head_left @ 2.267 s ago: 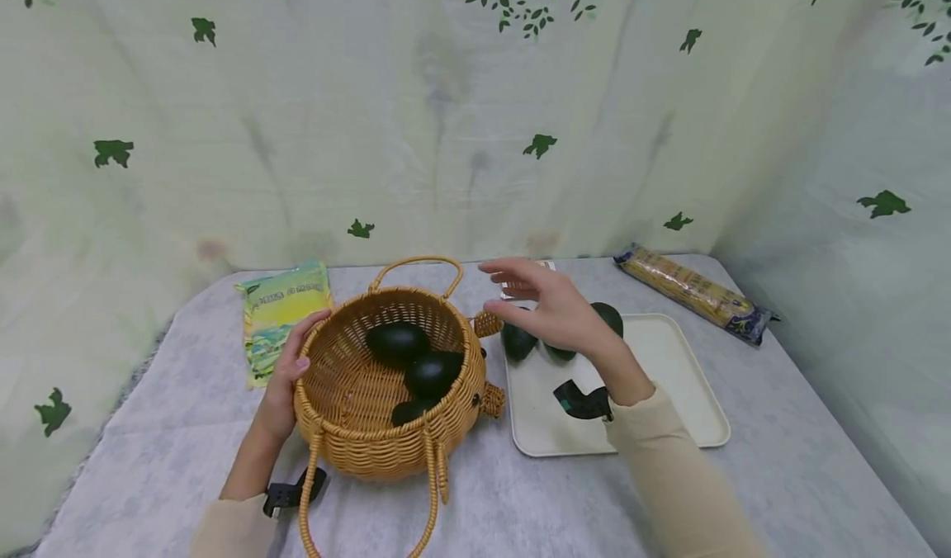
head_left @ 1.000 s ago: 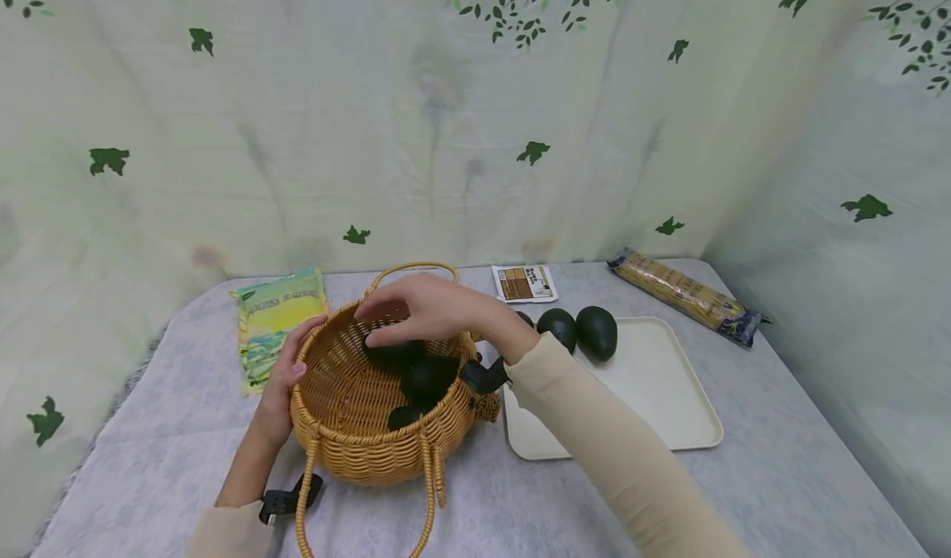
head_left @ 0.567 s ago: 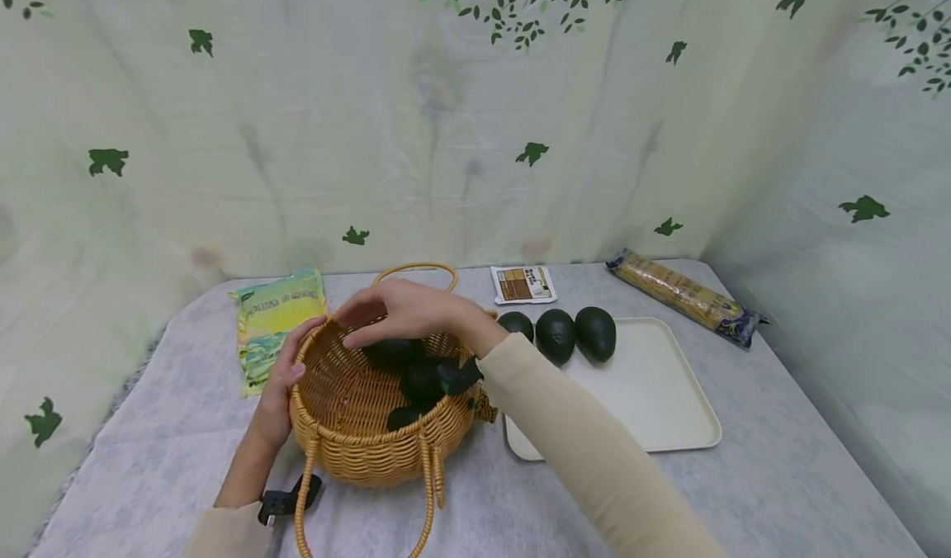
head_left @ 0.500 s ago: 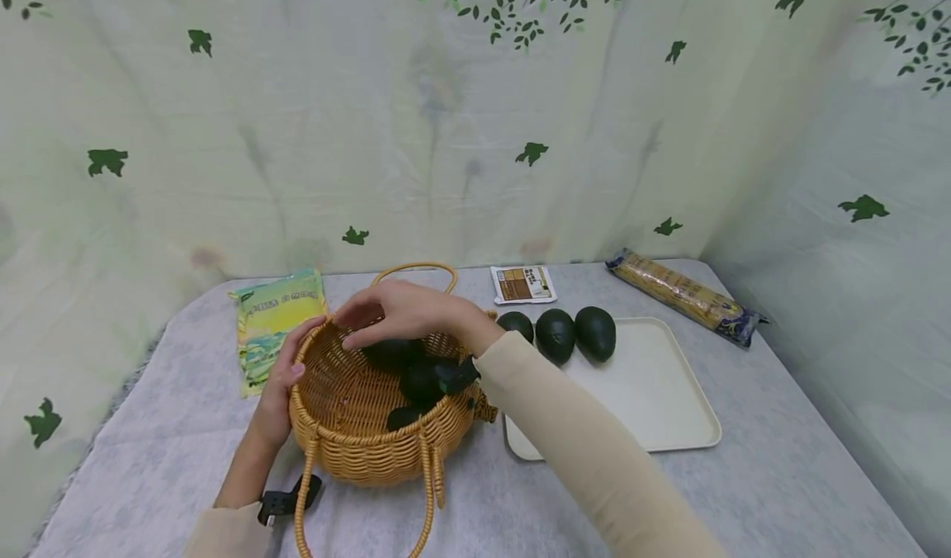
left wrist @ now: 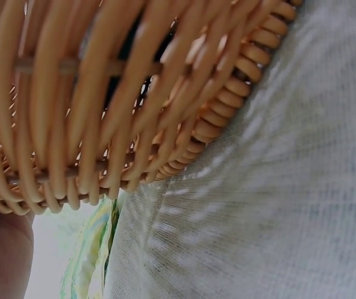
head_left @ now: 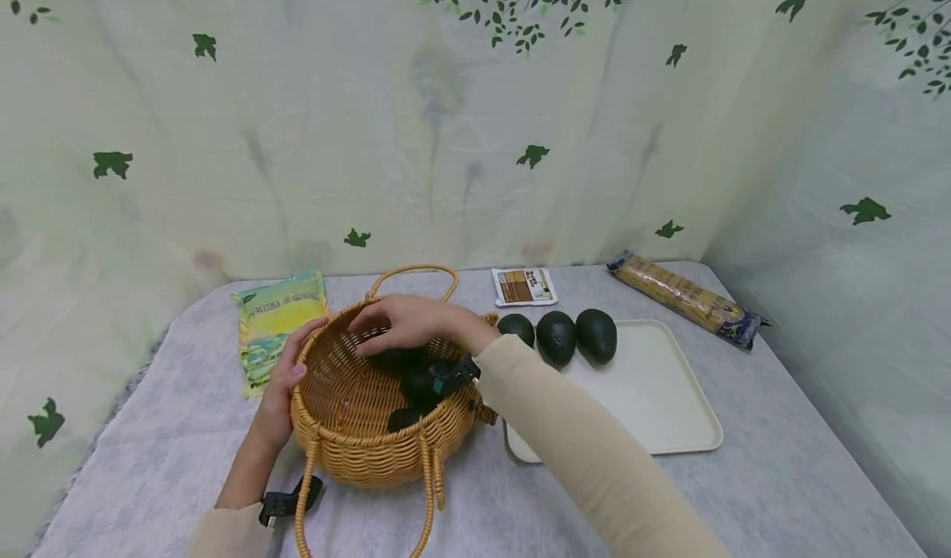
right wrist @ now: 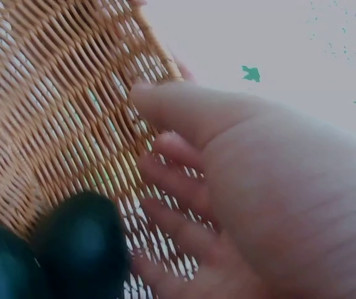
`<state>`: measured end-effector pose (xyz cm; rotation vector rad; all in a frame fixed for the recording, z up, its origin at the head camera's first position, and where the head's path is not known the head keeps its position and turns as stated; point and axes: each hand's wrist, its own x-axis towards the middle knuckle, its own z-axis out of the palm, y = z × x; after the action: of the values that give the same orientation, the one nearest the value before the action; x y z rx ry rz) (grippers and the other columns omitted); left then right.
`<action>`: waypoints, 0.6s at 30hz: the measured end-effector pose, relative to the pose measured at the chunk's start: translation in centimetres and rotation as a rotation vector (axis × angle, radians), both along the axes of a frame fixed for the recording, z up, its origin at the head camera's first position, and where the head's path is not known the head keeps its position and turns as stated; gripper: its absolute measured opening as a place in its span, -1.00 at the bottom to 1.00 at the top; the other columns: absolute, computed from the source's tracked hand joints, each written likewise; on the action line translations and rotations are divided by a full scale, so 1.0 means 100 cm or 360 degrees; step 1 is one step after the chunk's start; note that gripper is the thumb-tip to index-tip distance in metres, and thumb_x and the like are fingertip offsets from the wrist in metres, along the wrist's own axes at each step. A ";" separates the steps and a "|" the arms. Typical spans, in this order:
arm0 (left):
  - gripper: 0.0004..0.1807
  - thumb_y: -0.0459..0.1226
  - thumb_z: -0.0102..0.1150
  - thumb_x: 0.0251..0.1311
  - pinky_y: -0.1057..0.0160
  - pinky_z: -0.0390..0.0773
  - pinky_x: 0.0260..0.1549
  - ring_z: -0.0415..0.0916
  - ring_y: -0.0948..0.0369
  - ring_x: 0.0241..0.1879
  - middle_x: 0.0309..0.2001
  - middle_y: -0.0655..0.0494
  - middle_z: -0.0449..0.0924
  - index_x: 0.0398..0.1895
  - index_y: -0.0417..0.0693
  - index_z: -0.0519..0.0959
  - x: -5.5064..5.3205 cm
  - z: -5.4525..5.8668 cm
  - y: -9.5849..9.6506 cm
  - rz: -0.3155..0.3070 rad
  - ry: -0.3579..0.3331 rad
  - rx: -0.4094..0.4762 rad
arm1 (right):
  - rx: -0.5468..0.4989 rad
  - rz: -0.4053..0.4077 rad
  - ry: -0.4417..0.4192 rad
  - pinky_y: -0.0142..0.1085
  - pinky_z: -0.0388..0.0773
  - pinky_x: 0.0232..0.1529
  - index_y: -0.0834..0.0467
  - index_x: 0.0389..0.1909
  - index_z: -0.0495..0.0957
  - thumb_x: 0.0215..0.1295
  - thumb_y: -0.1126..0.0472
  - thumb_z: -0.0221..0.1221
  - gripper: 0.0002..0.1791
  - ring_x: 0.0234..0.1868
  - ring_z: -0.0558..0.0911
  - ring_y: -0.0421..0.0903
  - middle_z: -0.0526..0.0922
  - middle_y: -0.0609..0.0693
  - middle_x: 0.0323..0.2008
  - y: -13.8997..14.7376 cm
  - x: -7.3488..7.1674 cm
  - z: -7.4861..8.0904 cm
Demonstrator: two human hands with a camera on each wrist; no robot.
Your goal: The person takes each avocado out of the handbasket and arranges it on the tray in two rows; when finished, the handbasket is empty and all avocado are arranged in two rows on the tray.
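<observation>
A tan wicker basket with looped handles stands on the cloth, tilted to show its inside. Its left rim is held by my left hand, thumb at the edge. Three dark green avocados lie inside, partly hidden under my right arm; in the right wrist view, one avocado sits just beside my fingers. My right hand hovers within the basket's mouth, fingers loosely bent, nothing between them. The left wrist view shows the basket's woven side close up, with part of the left hand below it.
A cream tray lies to the right, with three avocados along its back left edge. Behind are a small white-brown packet and a long pack of noodles. A yellow-green bag lies behind the basket's left side.
My right hand has moved left from above the tray to the basket, then sunk slightly into it. The left hand stays on the rim. Avocados in the basket look unmoved.
</observation>
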<state>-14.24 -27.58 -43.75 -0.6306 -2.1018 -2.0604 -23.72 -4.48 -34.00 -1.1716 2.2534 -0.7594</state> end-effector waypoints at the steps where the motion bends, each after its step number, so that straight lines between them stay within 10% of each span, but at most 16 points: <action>1: -0.36 -0.20 -0.37 0.49 0.39 0.39 0.20 0.25 0.16 0.39 0.46 0.10 0.23 0.61 -0.13 0.11 0.000 0.000 0.000 -0.0005 0.0006 0.0001 | 0.0028 0.0006 0.0015 -0.42 0.36 0.34 0.11 0.43 0.46 0.47 -0.06 0.21 -0.40 0.39 0.48 -0.21 0.54 -0.06 0.37 0.000 0.000 0.000; 18: -0.35 -0.20 -0.39 0.48 0.39 0.37 0.21 0.25 0.16 0.39 0.47 0.14 0.23 0.62 -0.10 0.12 0.001 0.001 0.000 0.0016 -0.0031 -0.0020 | 0.0521 0.0205 0.0224 -0.32 0.35 0.38 -0.04 0.46 0.45 0.48 0.07 0.22 -0.45 0.45 0.41 -0.14 0.44 -0.08 0.45 -0.005 0.007 -0.002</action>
<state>-14.13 -27.54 -43.61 -0.6025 -2.1257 -2.0580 -23.02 -4.95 -34.22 -1.2241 2.2776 -0.2515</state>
